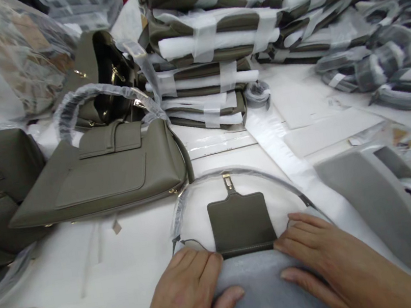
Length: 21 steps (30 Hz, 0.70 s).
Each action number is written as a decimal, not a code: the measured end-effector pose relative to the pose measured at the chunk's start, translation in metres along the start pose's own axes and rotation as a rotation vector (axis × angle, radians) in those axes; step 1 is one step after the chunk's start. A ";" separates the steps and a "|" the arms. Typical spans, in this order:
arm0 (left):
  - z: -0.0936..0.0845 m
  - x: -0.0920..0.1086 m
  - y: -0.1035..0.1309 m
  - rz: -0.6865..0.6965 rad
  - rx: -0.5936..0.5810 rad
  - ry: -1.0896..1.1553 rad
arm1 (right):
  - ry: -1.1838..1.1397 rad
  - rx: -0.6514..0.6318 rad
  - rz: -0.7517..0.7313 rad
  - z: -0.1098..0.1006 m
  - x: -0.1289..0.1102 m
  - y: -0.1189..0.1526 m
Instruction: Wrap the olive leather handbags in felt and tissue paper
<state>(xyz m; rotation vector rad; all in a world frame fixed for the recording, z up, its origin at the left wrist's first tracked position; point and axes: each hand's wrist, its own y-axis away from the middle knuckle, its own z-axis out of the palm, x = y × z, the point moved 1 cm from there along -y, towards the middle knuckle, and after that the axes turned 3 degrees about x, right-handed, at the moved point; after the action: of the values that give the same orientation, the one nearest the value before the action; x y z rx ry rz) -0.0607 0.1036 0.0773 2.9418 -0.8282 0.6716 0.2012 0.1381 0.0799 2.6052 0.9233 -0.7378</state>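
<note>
As the left hand and the right hand hold its upper edge, fingers over it and thumbs on the near face, the grey bag lies at lower centre of the frame, between them, neither nearer; its long axis appears to run left to right, though its lower part is cut off; the olive flap points towards the frame's top, within the wrapped handle's arc

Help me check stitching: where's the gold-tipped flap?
Head view, centre: the flap lies just beyond left hand and right hand, framed by the strap.
</note>
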 end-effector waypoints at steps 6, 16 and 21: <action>0.008 -0.001 0.001 0.014 0.010 -0.054 | 0.095 0.096 0.018 0.011 0.012 0.010; 0.017 -0.014 0.000 0.019 -0.080 -0.016 | 0.147 -0.025 -0.020 0.018 0.030 -0.002; 0.025 -0.013 -0.001 0.007 -0.083 -0.081 | 0.183 0.020 -0.033 0.026 0.031 -0.005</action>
<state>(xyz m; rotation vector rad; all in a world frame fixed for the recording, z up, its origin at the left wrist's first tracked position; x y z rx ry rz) -0.0601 0.1072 0.0495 2.9100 -0.8502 0.5091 0.2092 0.1466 0.0404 2.7168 1.0162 -0.5254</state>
